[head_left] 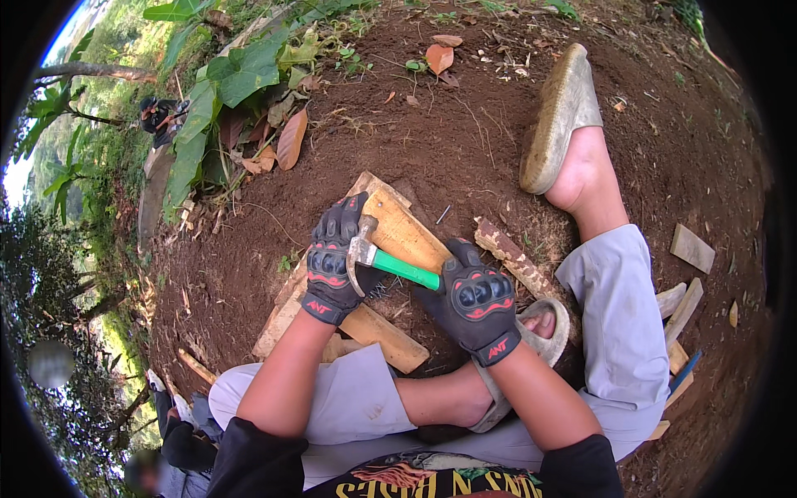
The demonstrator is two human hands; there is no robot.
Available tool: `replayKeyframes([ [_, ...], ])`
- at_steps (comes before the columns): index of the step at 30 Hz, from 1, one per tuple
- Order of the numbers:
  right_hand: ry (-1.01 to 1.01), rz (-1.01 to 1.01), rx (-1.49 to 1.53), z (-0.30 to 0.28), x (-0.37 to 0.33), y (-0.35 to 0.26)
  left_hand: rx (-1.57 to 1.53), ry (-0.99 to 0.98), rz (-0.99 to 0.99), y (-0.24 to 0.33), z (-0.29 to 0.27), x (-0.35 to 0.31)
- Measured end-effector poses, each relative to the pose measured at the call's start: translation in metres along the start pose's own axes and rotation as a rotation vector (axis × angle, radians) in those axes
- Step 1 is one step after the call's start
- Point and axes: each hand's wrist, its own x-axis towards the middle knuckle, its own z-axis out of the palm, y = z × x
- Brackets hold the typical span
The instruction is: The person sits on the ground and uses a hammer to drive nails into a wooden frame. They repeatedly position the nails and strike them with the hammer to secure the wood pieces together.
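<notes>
Gripping the green-handled hammer [405, 268] by the handle's end in the right hand [475, 300], likely for leverage, over the near edge of the yellowish board [408, 228]. Laying the left hand [328, 257] along the board's far-left end, perhaps for steadying. Showing only hand backs, leaving the left grip impossible to tell. Half-hiding thin dark pieces [379, 290], possibly nails, below the hammer. Cutting off a person [187, 448] at the near-left rim.

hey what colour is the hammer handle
The hammer handle is bright green, showing best in the head view.
</notes>
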Motion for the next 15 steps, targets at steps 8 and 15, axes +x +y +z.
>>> replayKeyframes([
  [8, 0.118, -0.038, -0.073, 0.007, 0.001, 0.003, -0.116, -0.068, -0.140, 0.004, -0.005, 0.001],
  [15, -0.008, -0.008, -0.167, -0.007, 0.011, -0.021, -0.398, -0.024, -0.305, -0.008, -0.009, 0.003],
])
